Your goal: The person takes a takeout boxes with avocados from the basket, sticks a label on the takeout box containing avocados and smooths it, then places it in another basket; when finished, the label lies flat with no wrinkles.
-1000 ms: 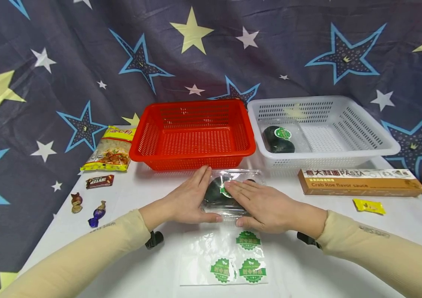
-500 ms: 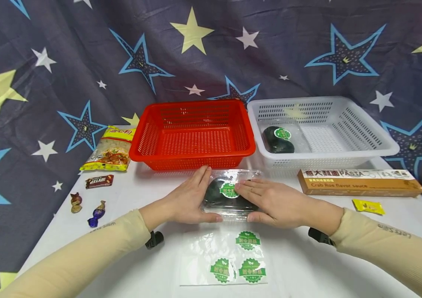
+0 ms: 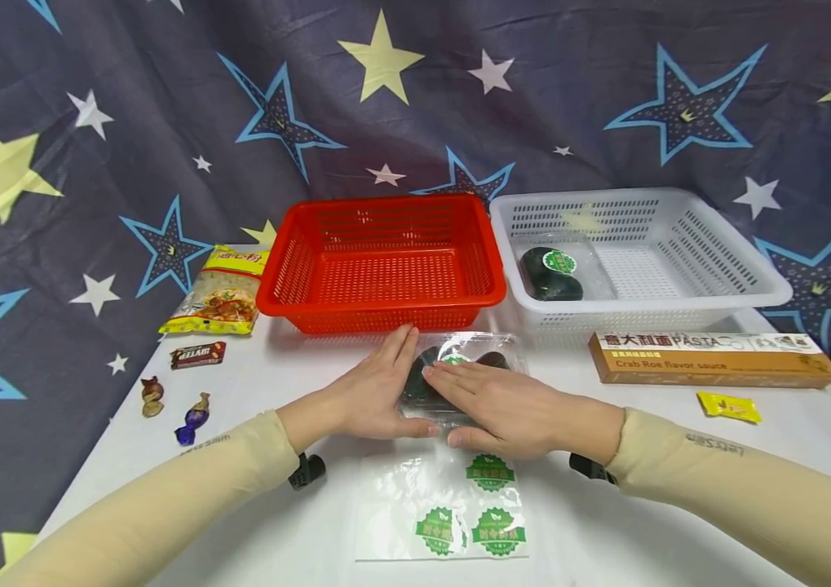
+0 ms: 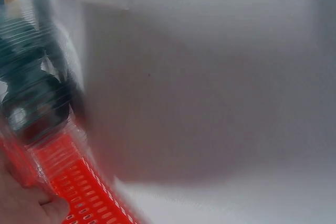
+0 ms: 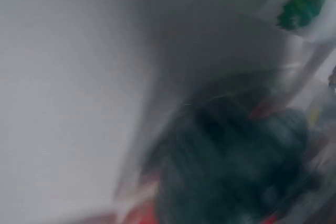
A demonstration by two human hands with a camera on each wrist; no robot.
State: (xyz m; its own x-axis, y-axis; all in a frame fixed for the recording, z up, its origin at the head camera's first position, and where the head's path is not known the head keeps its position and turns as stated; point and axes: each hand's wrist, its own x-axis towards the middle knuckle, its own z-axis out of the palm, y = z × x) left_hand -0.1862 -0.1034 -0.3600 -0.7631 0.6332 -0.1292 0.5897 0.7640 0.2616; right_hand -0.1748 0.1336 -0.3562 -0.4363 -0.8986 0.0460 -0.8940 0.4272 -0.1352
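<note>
A clear plastic box [image 3: 509, 341] holding dark green, rounded produce [image 3: 421, 383] lies before the baskets. My left hand [image 3: 364, 393] rests along its left side, fingers straight toward the back corner and thumb at the front edge. My right hand [image 3: 510, 405] lies flat over the box with straight fingertips on the lid. Just beyond those fingertips shows part of a round green label [image 3: 454, 358]; the rest is covered. Nearer me is a sticker sheet [image 3: 393, 509] with several green labels. In the left wrist view the produce [image 4: 39, 100] shows blurred through the plastic.
Behind the box stand a red basket [image 3: 382, 308] and a white basket [image 3: 650, 303], the latter with another labelled box [image 3: 594, 273]. A pasta box [image 3: 712, 371] and yellow sachet [image 3: 729, 407] lie right. Left are a food bag [image 3: 217, 297], a wrapped bar [image 3: 198, 355] and two twisted candies [image 3: 193, 419].
My right hand first slid right, uncovering the label, then moved back left and nearer me across the lid. My left hand has stayed at the box's left side.
</note>
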